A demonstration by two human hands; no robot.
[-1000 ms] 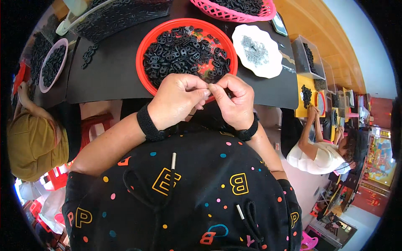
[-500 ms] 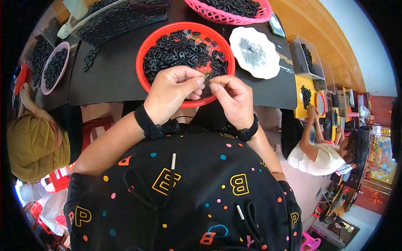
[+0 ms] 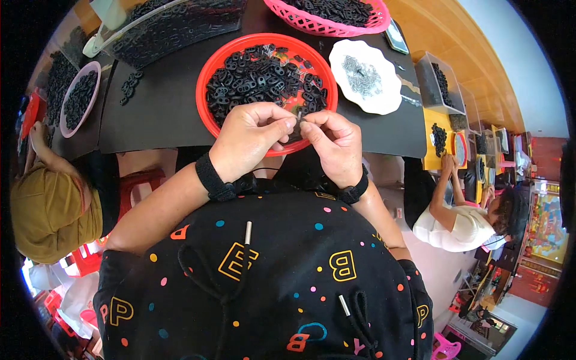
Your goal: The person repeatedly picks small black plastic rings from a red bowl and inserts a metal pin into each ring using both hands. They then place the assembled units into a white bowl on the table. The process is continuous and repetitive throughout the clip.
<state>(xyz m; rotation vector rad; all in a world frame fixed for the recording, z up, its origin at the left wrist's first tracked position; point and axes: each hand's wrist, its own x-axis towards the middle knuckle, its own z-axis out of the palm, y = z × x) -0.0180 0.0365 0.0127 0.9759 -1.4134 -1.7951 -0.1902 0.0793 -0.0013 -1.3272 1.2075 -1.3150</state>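
Note:
My left hand (image 3: 255, 133) and my right hand (image 3: 333, 143) meet over the near rim of a red round tray (image 3: 204, 108). Both are closed in a pinch, fingertips almost touching. A small silvery spring (image 3: 299, 113) sticks up at my right fingertips. What the left fingers hold is hidden by the thumb. Heaped in the tray are small black plastic pieces (image 3: 252, 78) with holes through them. To the right of the tray, a white scalloped plate (image 3: 383, 99) bears a pile of small silvery springs (image 3: 361, 75).
A pink basket (image 3: 327, 28) of black pieces stands at the back. A clear bin (image 3: 180, 39) of them is at back left, with loose black pieces (image 3: 129, 87) beside it. A phone-like object (image 3: 396, 37) lies back right. Other people sit left (image 3: 57, 207) and right (image 3: 456, 219).
My left hand has shifted slightly down, away from the heap, its fingers more curled. The silvery spring now shows more clearly between the fingertips. The right hand has barely moved.

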